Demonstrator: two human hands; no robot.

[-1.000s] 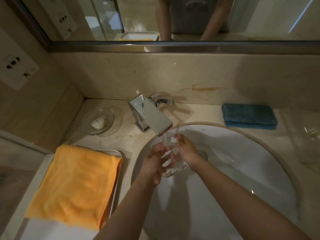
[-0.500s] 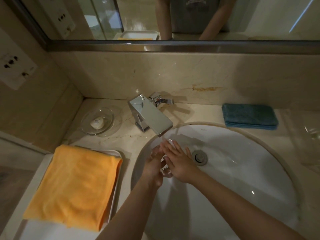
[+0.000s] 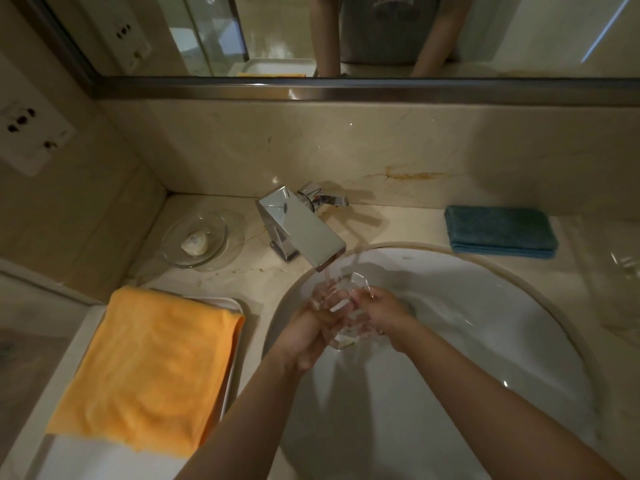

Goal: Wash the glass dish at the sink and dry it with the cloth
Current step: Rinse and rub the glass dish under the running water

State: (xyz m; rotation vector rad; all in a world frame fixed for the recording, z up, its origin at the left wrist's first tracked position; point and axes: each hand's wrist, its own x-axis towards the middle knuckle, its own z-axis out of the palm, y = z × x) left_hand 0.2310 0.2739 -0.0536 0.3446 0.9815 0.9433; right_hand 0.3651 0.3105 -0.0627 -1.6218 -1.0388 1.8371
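Both hands are over the white sink (image 3: 450, 341), right under the shiny tap (image 3: 304, 233), and water runs down from the tap onto them; the glass dish (image 3: 346, 306) is held between the two hands, tipped up in the water, with its clear rim sticking up just below the spout; the left hand (image 3: 308, 330) has its fingers curled round the left side of the dish, so its grip is closed on the glass; the right hand (image 3: 381, 317) wraps round the right side, and its grip is closed on the dish too; half a second ago the right hand lay flat on top of the left hand and the dish was almost hidden, but now the hands have come apart a bit and the dish shows again in the stream; the hands have also moved up closer to the tap; the drain that showed beside the hands is now hidden behind the right hand; on the tabletop, the orange cloth (image 3: 149, 368) has stayed on its white tray (image 3: 239, 306) to the left; the blue cloth (image 3: 500, 232) has stayed folded at the back right; the small soap dish (image 3: 197, 239) with a bit of soap sits left of the tap as before.
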